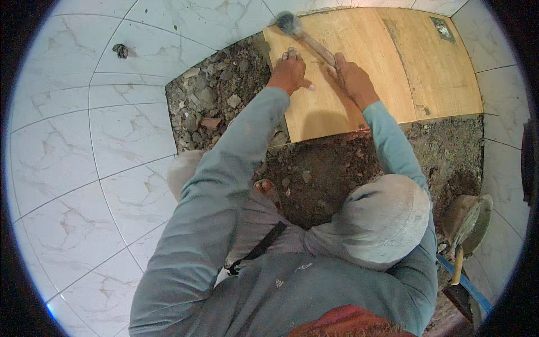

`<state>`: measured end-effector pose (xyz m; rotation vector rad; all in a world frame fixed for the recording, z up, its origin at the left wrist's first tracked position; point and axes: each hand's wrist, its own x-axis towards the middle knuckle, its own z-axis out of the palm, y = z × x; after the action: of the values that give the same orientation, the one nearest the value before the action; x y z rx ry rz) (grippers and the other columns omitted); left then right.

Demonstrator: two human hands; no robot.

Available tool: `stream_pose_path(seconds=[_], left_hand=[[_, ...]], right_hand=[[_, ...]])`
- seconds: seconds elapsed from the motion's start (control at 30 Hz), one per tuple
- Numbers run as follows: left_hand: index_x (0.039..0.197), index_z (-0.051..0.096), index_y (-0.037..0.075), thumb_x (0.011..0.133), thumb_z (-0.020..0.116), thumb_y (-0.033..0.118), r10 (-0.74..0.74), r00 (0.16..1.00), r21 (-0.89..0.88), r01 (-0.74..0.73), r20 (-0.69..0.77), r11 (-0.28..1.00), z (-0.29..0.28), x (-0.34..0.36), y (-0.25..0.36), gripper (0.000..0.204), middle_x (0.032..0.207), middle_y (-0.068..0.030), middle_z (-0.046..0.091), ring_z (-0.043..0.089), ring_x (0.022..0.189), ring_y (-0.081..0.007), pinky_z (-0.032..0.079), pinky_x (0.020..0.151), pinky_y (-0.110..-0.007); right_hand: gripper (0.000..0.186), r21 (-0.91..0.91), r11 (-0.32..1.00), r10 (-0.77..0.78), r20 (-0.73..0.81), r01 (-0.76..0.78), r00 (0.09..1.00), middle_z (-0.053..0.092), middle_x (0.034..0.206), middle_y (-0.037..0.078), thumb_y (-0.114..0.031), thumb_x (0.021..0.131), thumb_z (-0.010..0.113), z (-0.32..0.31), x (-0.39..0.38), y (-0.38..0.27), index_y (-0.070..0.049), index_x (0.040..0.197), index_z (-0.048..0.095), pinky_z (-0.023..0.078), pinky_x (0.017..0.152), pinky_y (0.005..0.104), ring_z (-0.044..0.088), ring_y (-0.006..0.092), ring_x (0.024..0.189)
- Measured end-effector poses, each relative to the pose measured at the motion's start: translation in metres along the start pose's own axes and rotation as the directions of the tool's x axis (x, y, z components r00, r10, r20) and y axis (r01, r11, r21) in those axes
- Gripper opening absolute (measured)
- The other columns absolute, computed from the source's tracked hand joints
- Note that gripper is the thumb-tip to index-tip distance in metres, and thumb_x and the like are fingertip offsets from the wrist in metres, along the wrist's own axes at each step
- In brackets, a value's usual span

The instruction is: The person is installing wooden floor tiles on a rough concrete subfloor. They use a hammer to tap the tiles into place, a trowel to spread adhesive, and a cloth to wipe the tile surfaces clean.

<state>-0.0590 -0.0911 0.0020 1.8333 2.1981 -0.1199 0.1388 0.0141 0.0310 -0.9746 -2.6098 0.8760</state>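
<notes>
My right hand (356, 82) is wrapped round the handle of a mallet (320, 49) with a dark, dusty head. That head hangs over the far left corner of a wood-patterned tile (337, 104). Close to the same tile's left edge, my left hand (289, 73) rests on its surface, thumb out to the side and fingers pointing away from me. Nothing shows in the left hand. To the right lies a second wood-patterned tile (443, 78), with a grey patch near its far edge.
Loose rubble (205, 98) fills the ground left of the tiles, and dark soil (320, 174) lies before my knees. White marbled floor tiles (135, 135) surround the area. At right are a bowl-like container (474, 224), a yellowish handle (457, 264) and a blue strip (471, 289). A dark lump (120, 50) sits far left.
</notes>
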Motion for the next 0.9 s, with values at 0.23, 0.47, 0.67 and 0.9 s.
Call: stream_pose_path(seconds=[0.23,0.47,0.67,0.9], left_hand=[[0.142,0.049,-0.014,0.075,0.086,0.055,-0.088,0.979,-0.004,0.091,0.185,0.996,-0.004,0.006,0.007,0.103,0.162,-0.0317,0.031,0.032,0.15,-0.0483,0.038,0.12,-0.054],[0.135,0.06,0.004,0.081,0.083,0.046,-0.096,0.99,0.007,0.096,0.101,0.995,0.0,0.002,0.016,0.072,0.131,-0.0208,0.063,0.061,0.126,-0.0396,0.052,0.099,-0.057],[0.163,0.022,0.006,0.065,0.092,0.059,0.131,0.966,0.281,-0.193,0.225,0.94,-0.019,-0.024,0.059,0.132,0.168,-0.0163,0.029,0.031,0.153,-0.0359,0.025,0.12,-0.066],[0.164,0.022,0.01,0.067,0.092,0.058,0.061,0.972,0.265,-0.122,0.227,0.957,-0.028,-0.041,0.071,0.129,0.168,-0.017,0.028,0.032,0.152,-0.0397,0.023,0.12,-0.066]], right_hand=[[0.042,0.249,0.964,0.104,-0.044,-0.09,0.994,0.066,0.083,0.028,-0.043,0.104,0.06,-0.044,-0.068,-0.008,-0.002,0.11,0.055,0.051,0.066,0.0484,0.068,0.0441,0.076],[0.039,0.547,0.791,0.346,-0.031,-0.274,0.938,0.055,0.084,0.0,-0.043,0.105,0.06,-0.014,-0.241,-0.003,-0.004,0.113,0.06,0.043,0.065,0.031,0.049,0.0112,0.074],[0.034,0.297,0.85,0.469,-0.047,-0.436,0.882,0.066,0.088,0.018,-0.039,0.104,0.062,-0.009,-0.299,0.01,-0.005,0.107,0.057,0.049,0.068,0.0422,0.065,0.0355,0.077],[0.042,0.147,0.926,0.36,-0.063,-0.349,0.931,0.07,0.089,0.029,-0.045,0.1,0.065,-0.004,-0.291,0.013,-0.008,0.117,0.057,0.05,0.067,0.057,0.067,0.0536,0.087]])
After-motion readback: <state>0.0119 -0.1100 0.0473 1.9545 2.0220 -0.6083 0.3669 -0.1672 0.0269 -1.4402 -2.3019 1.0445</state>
